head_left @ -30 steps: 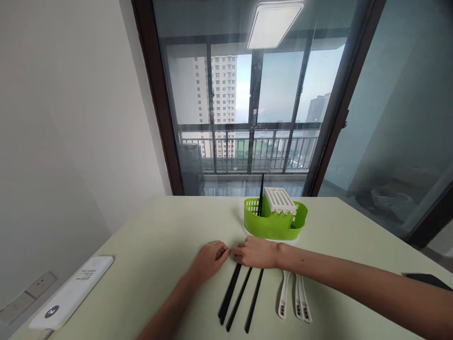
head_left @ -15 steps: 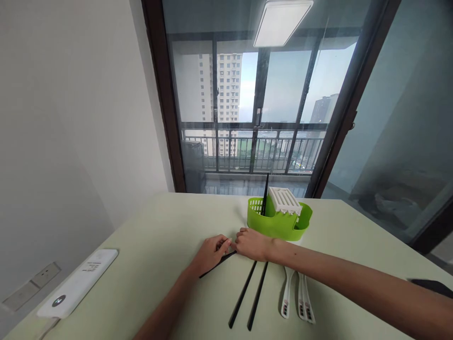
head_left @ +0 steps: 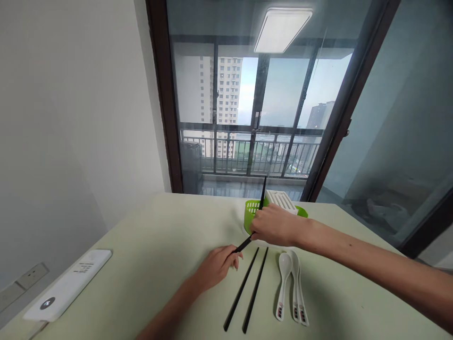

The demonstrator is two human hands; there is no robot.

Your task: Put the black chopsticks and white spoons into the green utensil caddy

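The pale green tabletop (head_left: 159, 236) is carrying a green cutlery holder (head_left: 250, 212) near its far edge. The right hand (head_left: 274, 225) is pinching a black chopstick (head_left: 244, 244) just before it, seemingly lifted; the left hand (head_left: 217, 265) is resting loosely curled, apparently holding nothing, beside two more chopsticks (head_left: 247, 290) and white spoons (head_left: 292, 288).

The chopstick (head_left: 244, 245) pinched in the right hand (head_left: 274, 225) is plain black, as are the two chopsticks (head_left: 247, 289) lying on the pale green counter (head_left: 159, 241). The spoons (head_left: 290, 288) near the right are white with small red and dark markings on the handles. The holder (head_left: 252, 210) at the far side is bright green with a white slotted insert (head_left: 281, 199). The power strip (head_left: 67, 284) at the left is white with grey print.
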